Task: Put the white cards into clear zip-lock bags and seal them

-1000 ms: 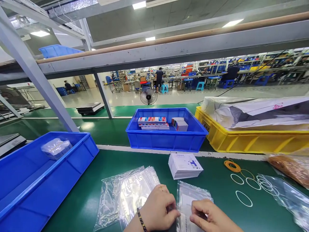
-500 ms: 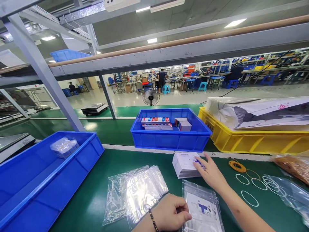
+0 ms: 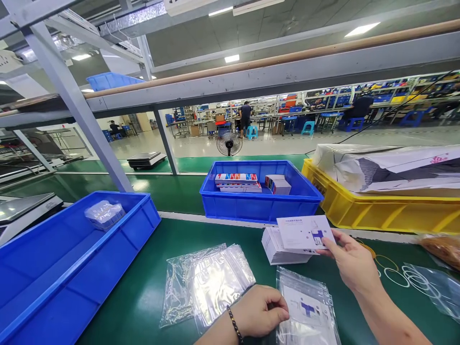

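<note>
My right hand (image 3: 354,261) pinches a white printed booklet (image 3: 305,232) by its right end, raised just over a stack of similar booklets (image 3: 278,249). With thumb and forefinger closed, my left hand (image 3: 264,309) grips the left edge of a clear zip bag (image 3: 323,330) that lies on the green table. Inside that bag is a booklet with the same purple picture. Under and beside my left wrist, which wears a dark bead bracelet, lies a pile of clear plastic bags (image 3: 215,280).
A blue bin (image 3: 258,208) with boxed print stacks stands behind the booklets. Another blue bin (image 3: 89,273) at left holds a wrapped bundle (image 3: 104,214). On the right are a yellow crate (image 3: 391,213), white rings (image 3: 397,278) and yellow rubber bands (image 3: 368,248). A shelf beam crosses above.
My right hand has lifted one booklet off the stack and moved right and slightly up with it. My left hand stays at the bag's edge. The view has shifted a little.
</note>
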Demonstrator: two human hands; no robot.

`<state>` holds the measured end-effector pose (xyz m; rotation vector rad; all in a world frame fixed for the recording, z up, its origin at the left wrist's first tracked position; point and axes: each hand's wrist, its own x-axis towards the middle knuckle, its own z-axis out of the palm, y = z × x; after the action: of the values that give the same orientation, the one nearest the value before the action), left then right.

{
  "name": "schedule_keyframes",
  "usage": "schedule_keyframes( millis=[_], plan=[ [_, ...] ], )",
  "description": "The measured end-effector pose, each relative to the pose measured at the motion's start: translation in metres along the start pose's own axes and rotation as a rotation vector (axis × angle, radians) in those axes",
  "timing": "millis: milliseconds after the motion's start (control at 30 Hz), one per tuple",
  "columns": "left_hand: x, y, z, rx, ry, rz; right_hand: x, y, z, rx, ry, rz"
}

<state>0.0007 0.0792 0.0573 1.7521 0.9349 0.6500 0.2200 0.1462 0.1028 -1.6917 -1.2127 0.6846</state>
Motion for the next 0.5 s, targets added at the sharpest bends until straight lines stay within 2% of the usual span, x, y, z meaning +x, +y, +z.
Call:
schedule_keyframes(
  millis=[100, 167, 267, 367, 500],
  plan=[
    [0.001, 0.000, -0.001, -0.027, 0.013, 0.006, -0.028, 0.000, -0.001, 0.251, -0.149, 0.040],
    [0.002, -0.001, -0.002, -0.066, 0.048, -0.028, -0.041, 0.006, -0.003, 0.341, -0.271, 0.082],
    [0.003, -0.003, -0.004, -0.148, 0.104, -0.091, -0.048, 0.021, -0.006, 0.313, -0.364, 0.090],
    [0.003, -0.004, -0.004, -0.199, 0.092, -0.111, -0.048, 0.031, -0.007, 0.206, -0.447, 0.037],
    [0.003, -0.004, 0.002, -0.190, 0.108, -0.064, -0.056, 0.028, 0.002, 0.044, -0.738, -0.206]
  ],
)
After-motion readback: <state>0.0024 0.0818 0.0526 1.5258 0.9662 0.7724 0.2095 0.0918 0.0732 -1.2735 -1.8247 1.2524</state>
